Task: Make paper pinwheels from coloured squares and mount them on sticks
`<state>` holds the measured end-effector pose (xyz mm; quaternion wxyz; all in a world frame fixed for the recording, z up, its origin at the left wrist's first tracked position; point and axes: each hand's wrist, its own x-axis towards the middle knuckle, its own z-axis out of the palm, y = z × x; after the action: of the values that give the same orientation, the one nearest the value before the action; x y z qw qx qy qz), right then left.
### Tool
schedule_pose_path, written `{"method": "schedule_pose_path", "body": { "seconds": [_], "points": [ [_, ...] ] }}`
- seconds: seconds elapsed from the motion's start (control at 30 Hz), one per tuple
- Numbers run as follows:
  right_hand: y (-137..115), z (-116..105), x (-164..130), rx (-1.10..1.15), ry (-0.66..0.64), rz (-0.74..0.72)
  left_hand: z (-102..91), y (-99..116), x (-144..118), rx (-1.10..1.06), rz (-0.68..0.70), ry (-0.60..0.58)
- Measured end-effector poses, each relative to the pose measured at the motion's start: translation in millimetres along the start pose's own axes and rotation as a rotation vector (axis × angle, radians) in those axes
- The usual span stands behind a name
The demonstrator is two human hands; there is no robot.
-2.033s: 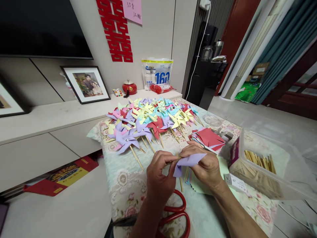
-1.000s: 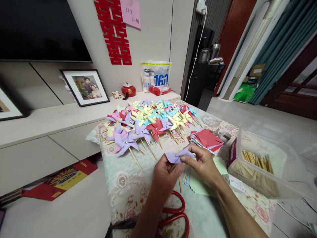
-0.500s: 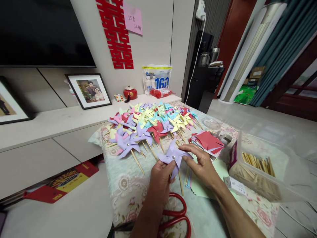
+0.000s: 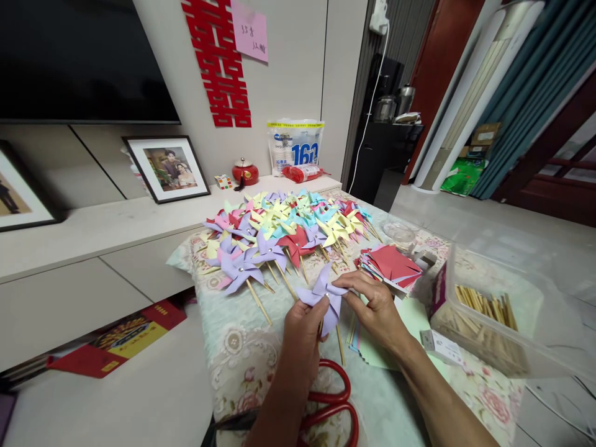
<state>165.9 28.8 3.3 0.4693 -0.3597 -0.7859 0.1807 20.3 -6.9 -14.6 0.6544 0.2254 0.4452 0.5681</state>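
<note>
A lilac paper pinwheel point(image 4: 321, 287) with a small pin at its centre is held between my hands above the table. My left hand point(image 4: 302, 326) grips it from below, thumb close to the pin. The fingers of my right hand point(image 4: 372, 304) pinch the blade on the right side. Behind them lies a heap of finished pinwheels point(image 4: 279, 223) in lilac, yellow, red, pink and blue on wooden sticks. Red-handled scissors point(image 4: 347, 413) rest under my left forearm, their blades partly covered by it.
To the right are a stack of cut coloured paper point(image 4: 391, 266), pale green sheets point(image 4: 414, 316), a small white box point(image 4: 440, 347) and a clear plastic bin point(image 4: 484, 335) of wooden sticks. A cabinet top point(image 4: 93, 239) with framed photos runs along the wall.
My right hand's fingers have closed in on the right blade and drawn it slightly toward the pinwheel's centre. My left hand keeps its grip.
</note>
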Motion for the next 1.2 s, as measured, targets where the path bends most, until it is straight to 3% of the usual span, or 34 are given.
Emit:
{"method": "schedule_pose_path", "body": {
  "seconds": [0.17,0.33,0.43,0.53,0.67,0.93,1.03,1.2],
  "points": [
    [1.6,0.5,-1.5,0.005,0.026,0.045,0.0,1.4,0.4,-0.019,0.024,0.007],
    [2.9,3.0,-3.2,0.129,0.168,0.407,-3.6,5.7,4.5,-0.095,-0.011,0.115],
    [-0.1,6.3,-2.3,0.446,0.007,0.646,-4.0,6.8,4.9,-0.165,-0.017,0.091],
    [-4.1,10.8,-1.1,0.749,-0.118,0.769,-1.5,6.6,3.7,-0.197,-0.023,0.056],
    [-5.6,15.7,-1.5,0.895,-0.115,0.808,1.5,5.2,2.5,-0.192,-0.005,0.005],
    [-3.9,16.6,-1.7,0.9,-0.106,0.825,1.3,0.3,2.7,-0.209,0.015,-0.063],
    [-3.4,15.0,-1.2,0.886,-0.122,0.833,0.9,0.9,6.1,-0.279,0.063,-0.03],
    [-4.7,17.5,-5.0,0.68,-0.309,0.841,-0.8,5.2,12.5,-0.419,0.143,0.04]
  ]
}}
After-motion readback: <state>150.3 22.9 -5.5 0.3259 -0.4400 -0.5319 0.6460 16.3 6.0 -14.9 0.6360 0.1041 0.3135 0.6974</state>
